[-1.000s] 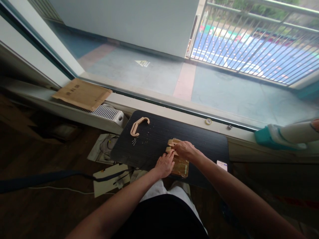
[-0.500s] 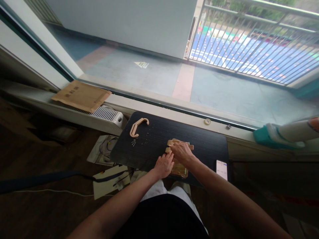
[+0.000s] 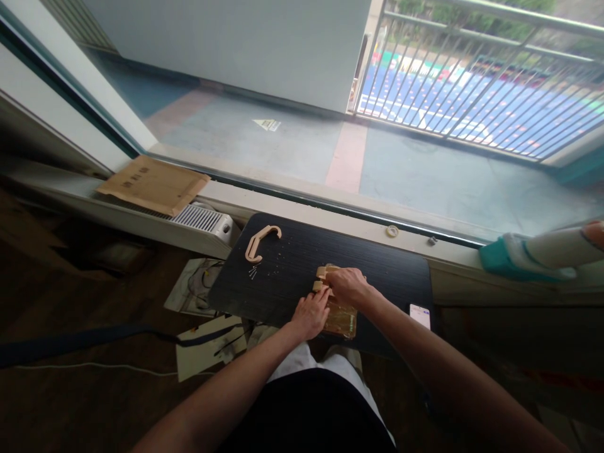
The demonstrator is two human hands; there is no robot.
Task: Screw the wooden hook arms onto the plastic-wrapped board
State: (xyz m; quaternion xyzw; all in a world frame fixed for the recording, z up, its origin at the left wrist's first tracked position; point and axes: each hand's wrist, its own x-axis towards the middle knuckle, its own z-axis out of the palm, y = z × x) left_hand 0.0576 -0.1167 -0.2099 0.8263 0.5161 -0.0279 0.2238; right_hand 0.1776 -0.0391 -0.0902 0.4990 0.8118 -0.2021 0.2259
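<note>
A small light wooden assembly (image 3: pixel 340 316) lies near the front edge of a dark table (image 3: pixel 302 251). My left hand (image 3: pixel 311 314) rests on its left side with the fingers pressed down against it. My right hand (image 3: pixel 346 284) is closed over its far end, where small wooden pieces (image 3: pixel 321 274) stick out to the left. Much of the assembly is hidden under both hands.
A curved C-shaped wooden part (image 3: pixel 258 242) and a few small nails (image 3: pixel 253 271) lie on the table's left. A phone (image 3: pixel 419 314) sits at the right edge. Behind are a radiator (image 3: pixel 205 218) with a cardboard envelope (image 3: pixel 153 184), a tape roll (image 3: pixel 391 231) on the sill, and a teal-white object (image 3: pixel 533 255) at right.
My right hand has shifted slightly over the far end of the wooden assembly, covering the stick that showed to its right. My left hand stays in place.
</note>
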